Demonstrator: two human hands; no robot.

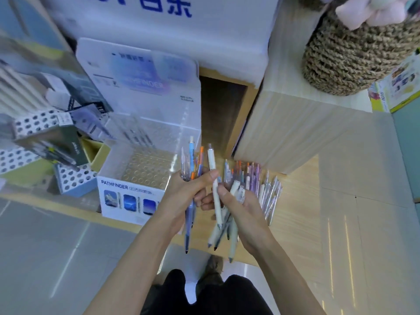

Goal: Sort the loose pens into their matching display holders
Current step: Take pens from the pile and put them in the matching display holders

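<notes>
Pens (258,178) on wooden shelf (297,210), grey tiled floor (45,246)

Bright, even, cool-bluish indoor light; shadows are soft. Pale glare streaks lie on the floor (68,246). The boxes (43,133) at left are smeared by blur, the pens (212,164) at centre sharper. Straight edges bow toward the corners.

The pens (256,178) look like smooth, partly clear plastic, the display box (127,198) printed white cardboard with a clear plastic tray (147,169), the shelf (295,212) pale matt wood, the basket (345,57) coarse woven fibre, the floor (45,246) glossy.
</notes>
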